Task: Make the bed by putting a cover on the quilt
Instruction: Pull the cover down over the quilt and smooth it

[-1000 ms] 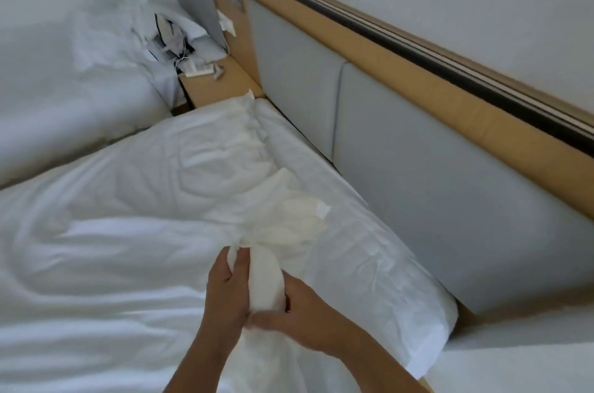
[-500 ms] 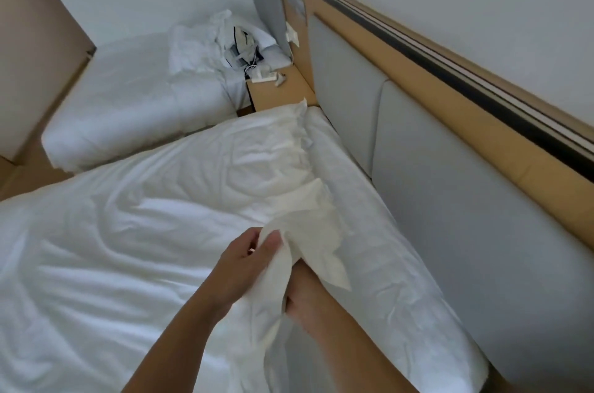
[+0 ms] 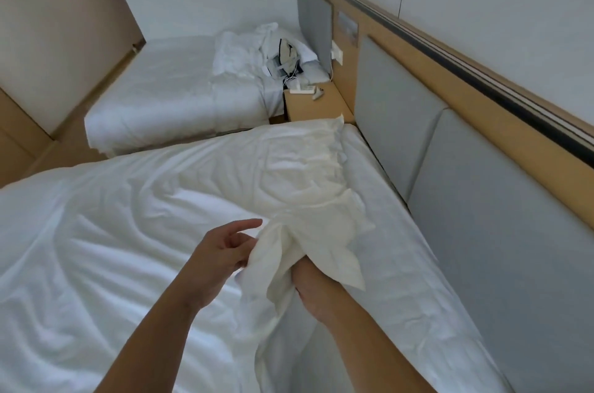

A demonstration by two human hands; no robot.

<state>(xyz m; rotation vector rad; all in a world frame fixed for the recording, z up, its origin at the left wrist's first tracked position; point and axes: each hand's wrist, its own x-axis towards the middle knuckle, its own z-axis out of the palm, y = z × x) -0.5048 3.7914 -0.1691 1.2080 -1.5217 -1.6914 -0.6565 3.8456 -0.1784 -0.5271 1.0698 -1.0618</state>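
Letting go since half a second ago, the left hand (image 3: pixel 225 251) now spreads loose fingers beside the cream-white quilt corner (image 3: pixel 321 248). That cloth hides the fingers of the right hand (image 3: pixel 313 293), its grip clenched on the corner, above the rumpled white bed (image 3: pixel 96 264) near the grey padded headboard (image 3: pixel 482 200).

Cover (image 3: pixel 106 232): white woven cloth, matt, heavily creased. Quilt (image 3: pixel 324 241): cream cloth, matt, finely crinkled. Headboard panels (image 3: pixel 482 206): grey padded upholstery, smooth, matt. Headboard frame (image 3: pixel 475 93) and nightstand (image 3: pixel 316 108): light wood-look surface, smooth, low sheen.
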